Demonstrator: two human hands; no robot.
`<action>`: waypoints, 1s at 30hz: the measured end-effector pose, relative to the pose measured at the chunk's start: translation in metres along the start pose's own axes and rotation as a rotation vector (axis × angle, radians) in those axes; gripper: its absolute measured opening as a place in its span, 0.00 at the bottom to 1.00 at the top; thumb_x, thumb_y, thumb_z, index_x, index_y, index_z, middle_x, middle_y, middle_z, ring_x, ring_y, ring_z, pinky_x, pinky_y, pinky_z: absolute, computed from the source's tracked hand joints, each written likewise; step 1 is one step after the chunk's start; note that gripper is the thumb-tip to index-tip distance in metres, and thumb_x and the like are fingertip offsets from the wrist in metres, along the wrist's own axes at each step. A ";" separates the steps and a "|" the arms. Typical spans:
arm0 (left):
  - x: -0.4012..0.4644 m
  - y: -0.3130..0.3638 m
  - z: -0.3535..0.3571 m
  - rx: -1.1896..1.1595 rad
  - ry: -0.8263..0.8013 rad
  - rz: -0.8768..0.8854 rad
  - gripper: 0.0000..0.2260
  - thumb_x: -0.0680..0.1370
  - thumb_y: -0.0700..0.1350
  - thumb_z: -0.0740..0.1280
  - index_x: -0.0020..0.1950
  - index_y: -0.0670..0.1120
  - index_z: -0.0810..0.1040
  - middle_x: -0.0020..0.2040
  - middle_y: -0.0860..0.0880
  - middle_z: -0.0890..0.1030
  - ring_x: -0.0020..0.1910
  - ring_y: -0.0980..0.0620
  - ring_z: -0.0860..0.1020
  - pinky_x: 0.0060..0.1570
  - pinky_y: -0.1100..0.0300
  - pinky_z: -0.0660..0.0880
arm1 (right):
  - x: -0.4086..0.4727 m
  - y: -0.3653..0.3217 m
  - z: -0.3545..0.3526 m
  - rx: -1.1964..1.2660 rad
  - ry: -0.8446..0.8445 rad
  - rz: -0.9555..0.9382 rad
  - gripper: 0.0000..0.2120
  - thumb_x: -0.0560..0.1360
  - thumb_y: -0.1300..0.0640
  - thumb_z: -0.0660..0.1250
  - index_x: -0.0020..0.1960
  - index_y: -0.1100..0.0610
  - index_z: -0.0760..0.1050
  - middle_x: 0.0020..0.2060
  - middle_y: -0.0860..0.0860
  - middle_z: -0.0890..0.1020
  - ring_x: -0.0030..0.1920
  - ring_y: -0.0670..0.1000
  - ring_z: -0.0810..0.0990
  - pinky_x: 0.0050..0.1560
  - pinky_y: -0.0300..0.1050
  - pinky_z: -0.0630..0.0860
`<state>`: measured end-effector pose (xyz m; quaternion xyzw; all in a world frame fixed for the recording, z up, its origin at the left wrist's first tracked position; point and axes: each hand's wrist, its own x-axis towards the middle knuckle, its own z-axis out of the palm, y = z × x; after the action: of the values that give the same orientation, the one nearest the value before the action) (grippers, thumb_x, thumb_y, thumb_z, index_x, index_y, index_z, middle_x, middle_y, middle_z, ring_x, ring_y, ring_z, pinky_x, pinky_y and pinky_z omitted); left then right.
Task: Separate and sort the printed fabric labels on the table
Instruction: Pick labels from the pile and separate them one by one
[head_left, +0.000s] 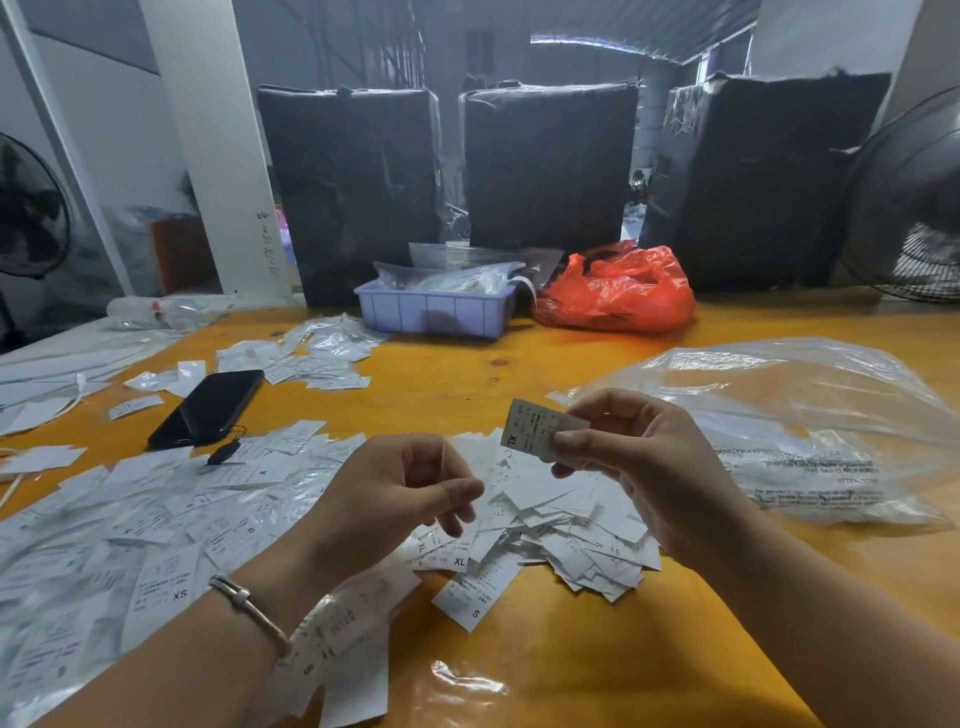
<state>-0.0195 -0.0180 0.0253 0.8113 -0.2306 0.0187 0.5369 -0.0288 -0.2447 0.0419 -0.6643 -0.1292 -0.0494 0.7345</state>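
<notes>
Labels (540, 525) heaped mid-table — right hand (639, 467) pinches 1 (XL), left hand (405, 483) empty, half-curled.

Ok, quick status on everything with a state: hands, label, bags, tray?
right hand: pinching XL label, raised
left hand: curled, empty
label pile: loose heap
clear bag: lying flat
red bag: crumpled
tray: holding packets
phone: screen dark
</notes>
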 end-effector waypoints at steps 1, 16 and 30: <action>0.000 0.001 0.000 -0.015 0.002 0.005 0.08 0.70 0.46 0.73 0.39 0.41 0.80 0.34 0.44 0.84 0.32 0.49 0.82 0.33 0.65 0.75 | 0.000 0.000 0.000 0.003 -0.005 0.003 0.10 0.62 0.64 0.74 0.42 0.63 0.77 0.41 0.61 0.85 0.35 0.58 0.82 0.42 0.42 0.80; -0.004 0.006 0.005 -0.014 -0.017 0.085 0.13 0.66 0.45 0.77 0.40 0.36 0.80 0.34 0.44 0.83 0.31 0.49 0.81 0.34 0.60 0.78 | -0.011 -0.010 0.009 0.007 -0.005 -0.271 0.03 0.66 0.64 0.72 0.39 0.60 0.82 0.36 0.57 0.84 0.34 0.50 0.78 0.35 0.38 0.76; -0.005 0.009 0.005 0.005 -0.022 0.102 0.13 0.66 0.45 0.76 0.41 0.36 0.81 0.34 0.45 0.83 0.31 0.49 0.81 0.35 0.59 0.79 | -0.016 -0.011 0.015 -0.372 0.028 -0.466 0.04 0.70 0.66 0.73 0.39 0.58 0.83 0.33 0.50 0.84 0.35 0.47 0.81 0.41 0.44 0.78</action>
<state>-0.0285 -0.0241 0.0297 0.7999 -0.2775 0.0378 0.5307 -0.0483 -0.2326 0.0496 -0.7393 -0.2568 -0.2489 0.5706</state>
